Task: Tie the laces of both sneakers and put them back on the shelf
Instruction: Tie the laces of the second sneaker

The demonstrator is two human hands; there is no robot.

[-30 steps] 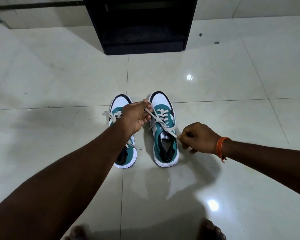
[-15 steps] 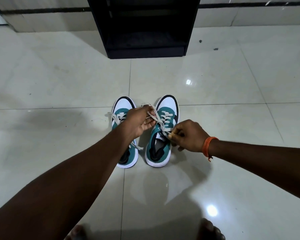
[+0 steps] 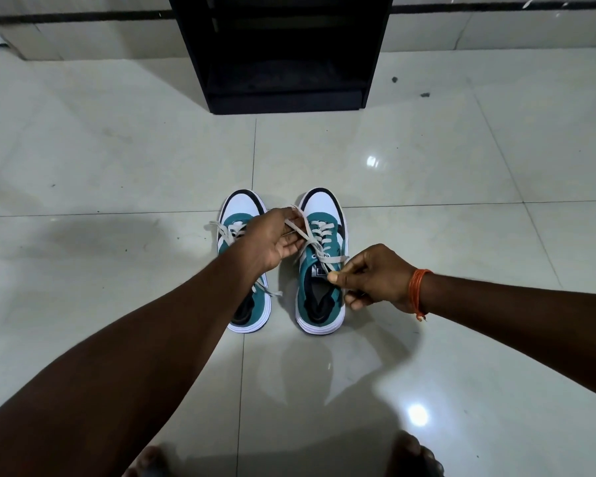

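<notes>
Hands on the right sneaker (image 3: 320,270): left hand (image 3: 276,241) and right hand (image 3: 372,278) each pinch its laces (image 3: 315,246).

- The left hand (image 3: 276,239) is held forward on an outstretched forearm, palm turned sideways, fingers loosely curled.
- The right hand (image 3: 372,279) is drawn nearer the body, thumb pressed to forefinger in a pinch, the other fingers apparently tucked under.
- An orange thread band (image 3: 416,293) is worn at the right wrist.
</notes>
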